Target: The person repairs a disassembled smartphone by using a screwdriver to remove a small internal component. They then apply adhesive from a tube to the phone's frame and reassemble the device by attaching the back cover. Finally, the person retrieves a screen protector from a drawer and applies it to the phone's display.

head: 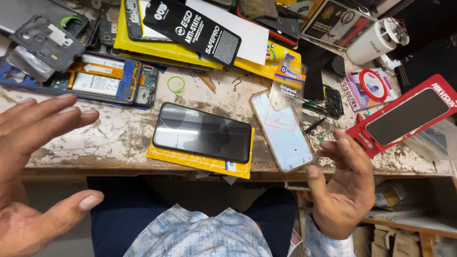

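Dark phone [202, 132] on yellow pad [190, 162] (workbench), left hand [33, 166], right hand [345, 188] spread beside

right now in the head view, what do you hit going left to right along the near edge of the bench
left hand → black phone on a yellow packet → gold-edged phone with its screen lit → right hand → red box

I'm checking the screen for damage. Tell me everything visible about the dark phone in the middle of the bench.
The black smartphone lies flat, screen up and switched off, turned sideways near the bench's front edge. Its glossy glass reflects a strip of light; no cracks are discernible. It rests on a yellow packet that juts out below it. Neither hand touches it.
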